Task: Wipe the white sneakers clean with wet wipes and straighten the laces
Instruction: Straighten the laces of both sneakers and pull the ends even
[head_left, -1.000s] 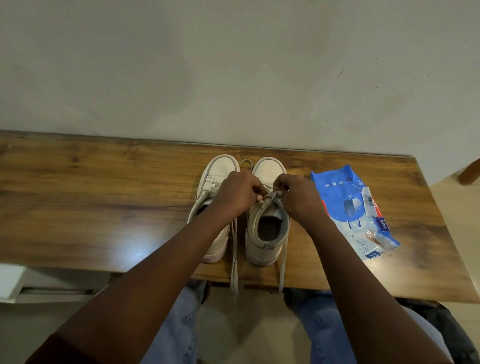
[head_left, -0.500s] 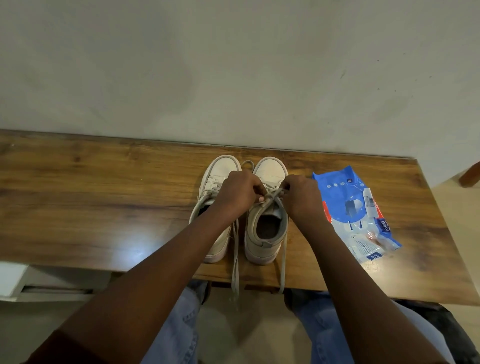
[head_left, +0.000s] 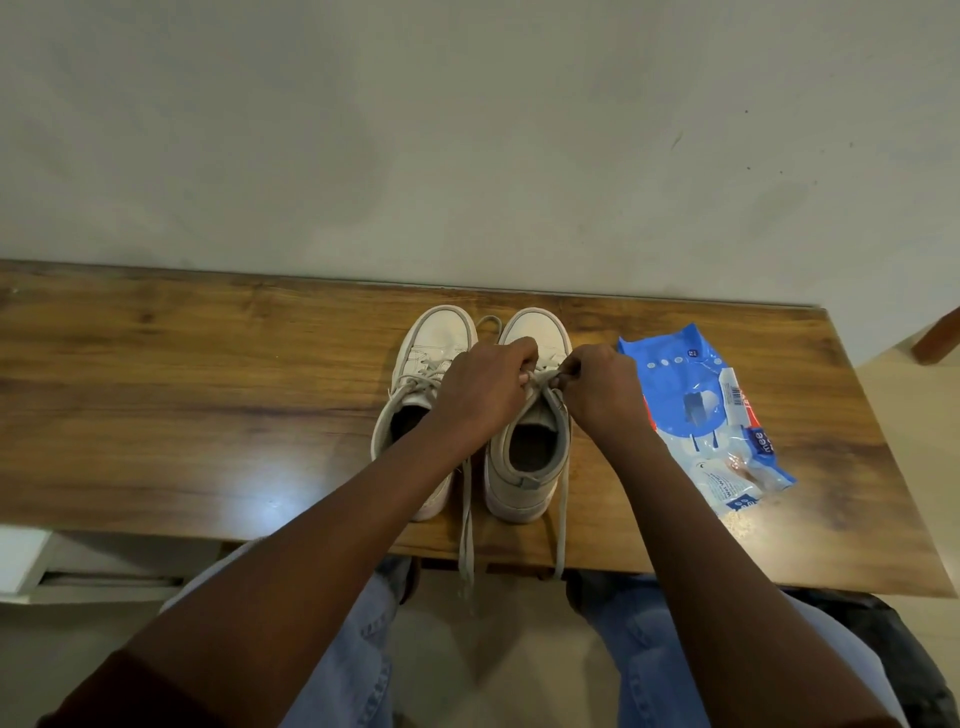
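Two white sneakers stand side by side on the wooden table (head_left: 182, 405), toes toward the wall. My left hand (head_left: 480, 395) and my right hand (head_left: 597, 392) meet over the right sneaker (head_left: 530, 462) and each pinches its lace (head_left: 562, 514) near the top eyelets. Two loose lace ends hang down past the table's front edge. My left forearm crosses over the heel of the left sneaker (head_left: 431, 348), whose laces lie loosely tied. A blue wet wipes pack (head_left: 701, 410) lies flat to the right of the shoes.
A grey wall runs right behind the table. My knees in blue jeans (head_left: 363, 639) sit under the front edge. A brown wooden piece (head_left: 937, 340) shows at the far right, and a white ledge (head_left: 31, 561) lies low on the left.
Both hands have stayed on the right sneaker's lace, drawing slightly closer together. The shoes and wipes pack have not moved on the table.
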